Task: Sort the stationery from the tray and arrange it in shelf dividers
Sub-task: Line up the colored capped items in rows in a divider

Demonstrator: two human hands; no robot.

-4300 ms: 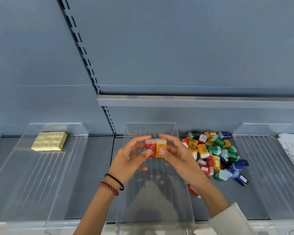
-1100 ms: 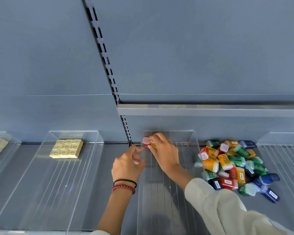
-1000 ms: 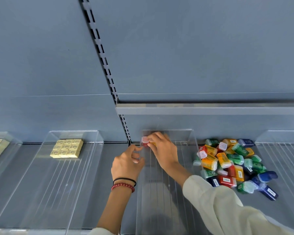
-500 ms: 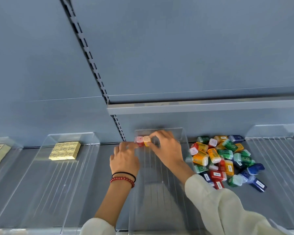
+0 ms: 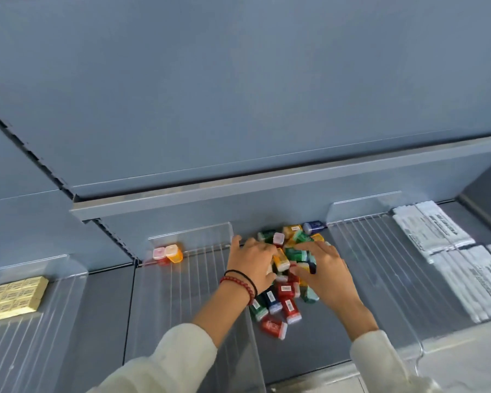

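Pick-up step: left hand (image 5: 250, 265) and right hand (image 5: 325, 272) on sharpener heap (image 5: 285, 290), right fingers (image 5: 315, 248) spread, left fingers' hold cannot be told; next, pinching pieces for middle divider (image 5: 182, 282).

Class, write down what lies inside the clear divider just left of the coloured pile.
A red case and an orange case sit side by side in the back left corner of the divider. The left forearm crosses its right side, hiding that floor.

Lighting even, diffuse, mod. bright; colours flat. Slight motion blur on left hand (image 5: 253, 262) & right hand (image 5: 326, 272); sleeves (image 5: 176, 361) soft. Faint glare on acrylic divider (image 5: 190, 232) edges. Wide-angle distortion: shelf rail (image 5: 238, 184) bows twd frame edges.
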